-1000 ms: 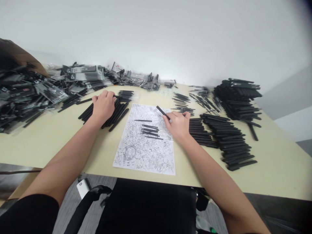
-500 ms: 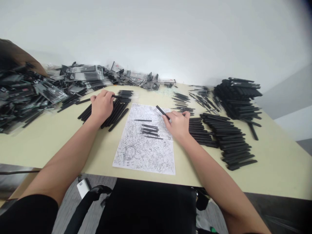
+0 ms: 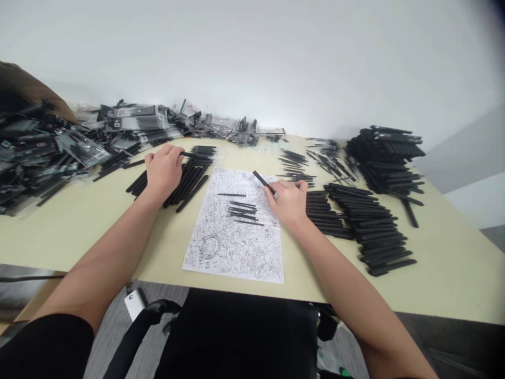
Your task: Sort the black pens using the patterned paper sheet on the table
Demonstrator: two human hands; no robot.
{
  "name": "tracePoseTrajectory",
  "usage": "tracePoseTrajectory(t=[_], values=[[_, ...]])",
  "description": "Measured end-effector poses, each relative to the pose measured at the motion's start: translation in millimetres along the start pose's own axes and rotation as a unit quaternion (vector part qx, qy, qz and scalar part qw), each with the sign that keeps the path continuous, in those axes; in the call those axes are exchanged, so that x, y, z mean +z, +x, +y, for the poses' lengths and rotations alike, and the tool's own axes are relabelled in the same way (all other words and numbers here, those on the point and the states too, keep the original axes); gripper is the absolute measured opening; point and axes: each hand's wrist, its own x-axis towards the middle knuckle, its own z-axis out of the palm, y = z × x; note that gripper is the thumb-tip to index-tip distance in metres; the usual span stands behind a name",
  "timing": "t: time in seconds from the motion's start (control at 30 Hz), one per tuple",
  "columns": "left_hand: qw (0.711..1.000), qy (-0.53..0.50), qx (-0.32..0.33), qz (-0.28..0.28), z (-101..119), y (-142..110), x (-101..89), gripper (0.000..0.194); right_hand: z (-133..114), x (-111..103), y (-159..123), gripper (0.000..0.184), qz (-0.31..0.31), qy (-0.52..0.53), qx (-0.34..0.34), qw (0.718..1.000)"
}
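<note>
My left hand (image 3: 163, 171) is closed over a row of black pens (image 3: 192, 187) left of the paper, with a slim black pen part (image 3: 188, 154) poking out from its fingertips. Above the paper's right edge, my right hand (image 3: 290, 200) is closed round a black pen barrel (image 3: 261, 179) that points up and left. Its lower end is hidden in the fingers. The white paper (image 3: 236, 252) is covered in scribbles, and several thin black refills (image 3: 242, 210) lie across it. More thin refills (image 3: 294, 163) sit just beyond my right hand.
Heaped along the left and back are plastic packets of refills (image 3: 138, 118). Rows of black pens (image 3: 373, 226) lie to the right, with a tall stack of pens (image 3: 382, 152) behind them. A cardboard box (image 3: 43, 89) stands at the far left. The table's front edge (image 3: 229, 291) is near my body.
My left hand has shifted very slightly to the left. The right hand and the pen barrel in it stay about where they were.
</note>
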Motion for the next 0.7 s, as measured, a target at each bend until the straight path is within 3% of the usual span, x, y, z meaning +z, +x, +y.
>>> tracePoseTrajectory(t=[0.2, 0.5, 0.7], values=[[1.0, -0.002, -0.007, 0.008, -1.1, 1.5, 1.0, 0.025, -0.1, -0.6, 0.2, 0.037, -0.006, -0.001, 0.003, 1.0], [0.998, -0.016, 0.0, -0.061, -5.5, 1.1, 13.4, 0.025, 0.4, 0.9, -0.4, 0.037, 0.001, 0.005, 0.0, 1.0], [0.998, -0.001, -0.014, -0.067, -4.4, 0.8, 12.3, 0.025, 0.2, 0.9, -0.6, 0.037, 0.005, 0.01, 0.001, 1.0]])
